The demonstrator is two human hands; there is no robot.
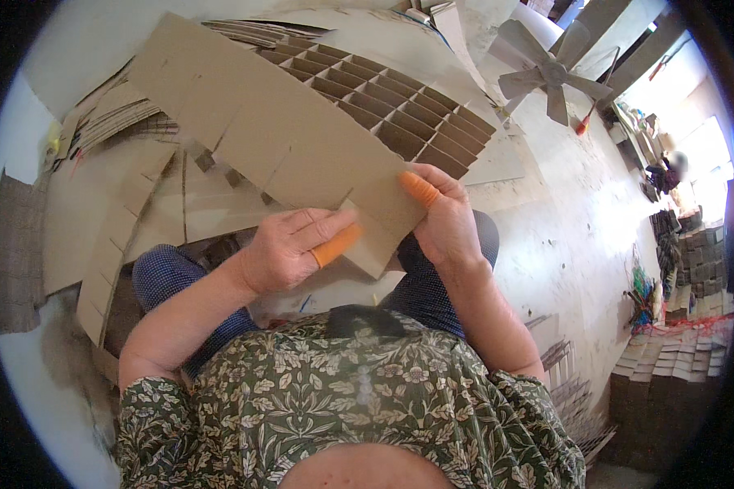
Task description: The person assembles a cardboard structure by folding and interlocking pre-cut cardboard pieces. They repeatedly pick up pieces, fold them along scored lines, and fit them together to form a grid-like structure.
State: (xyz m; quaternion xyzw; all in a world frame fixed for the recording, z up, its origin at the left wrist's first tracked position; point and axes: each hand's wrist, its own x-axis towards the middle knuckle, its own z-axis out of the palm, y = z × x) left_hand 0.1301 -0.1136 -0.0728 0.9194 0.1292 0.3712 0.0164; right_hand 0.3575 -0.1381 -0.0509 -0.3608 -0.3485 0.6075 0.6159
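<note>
A long brown cardboard strip [277,114] with short slits along its lower edge slants from the upper left down to my hands. My right hand [447,213] grips its near right end, the thumb in an orange finger cover lying on top. At the lower edge, close to a slit, my left hand [294,247] is closed on the cardboard; an orange cover shows on one of its digits too. A paler cardboard flap [367,244] sticks out below the strip between both hands. Behind the strip lies an assembled cardboard divider grid [391,102], partly hidden by it.
Loose cardboard strips [122,114] are piled at the left, beside a slitted piece [110,261] leaning near my knee. A grey fan [553,73] stands at the far right. Stacked cardboard [669,399] lines the right side. A blurred figure [669,167] is in the background.
</note>
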